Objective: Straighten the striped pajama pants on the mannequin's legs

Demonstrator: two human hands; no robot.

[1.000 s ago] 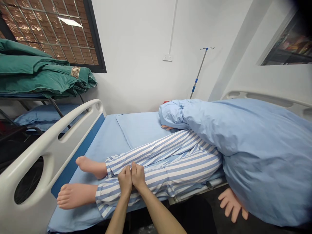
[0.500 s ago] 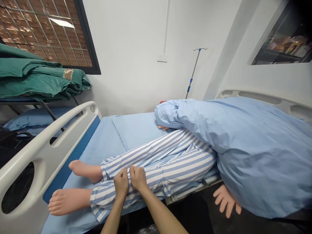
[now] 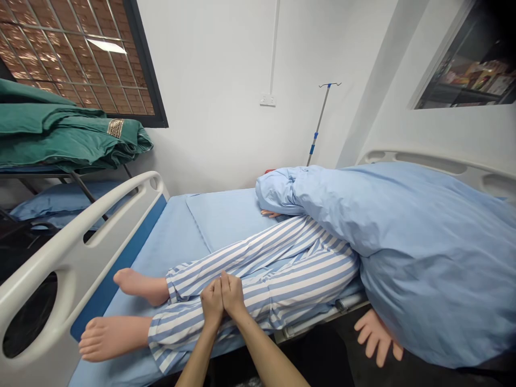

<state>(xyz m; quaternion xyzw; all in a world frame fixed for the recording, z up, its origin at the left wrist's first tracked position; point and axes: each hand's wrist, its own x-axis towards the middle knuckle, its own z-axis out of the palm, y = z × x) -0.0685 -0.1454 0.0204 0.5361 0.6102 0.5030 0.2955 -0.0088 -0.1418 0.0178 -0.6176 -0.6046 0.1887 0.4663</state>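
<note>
My left hand (image 3: 212, 305) and my right hand (image 3: 233, 294) are both closed into fists, held side by side with their thumb sides touching. They are over the lower part of the nearer leg of a manikin in blue-and-white striped trousers (image 3: 310, 277). No cloth or tool shows in either fist; whether they press on the leg is hard to see. The manikin's bare nearer foot (image 3: 115, 337) and farther foot (image 3: 141, 286) lie to the left of my hands. A light blue quilt (image 3: 427, 242) covers its upper body, and one manikin hand (image 3: 379, 334) sticks out below.
The manikin lies on a bed with a light blue sheet (image 3: 229, 215) and a white footboard (image 3: 68, 274). An IV pole (image 3: 318, 126) stands by the wall behind. At the left, green cloth (image 3: 68, 134) is heaped on another bed. A headboard (image 3: 435, 159) rises at the right.
My left fist has moved to the right and now meets my right fist, which has shifted only slightly. The trousers and quilt look the same.
</note>
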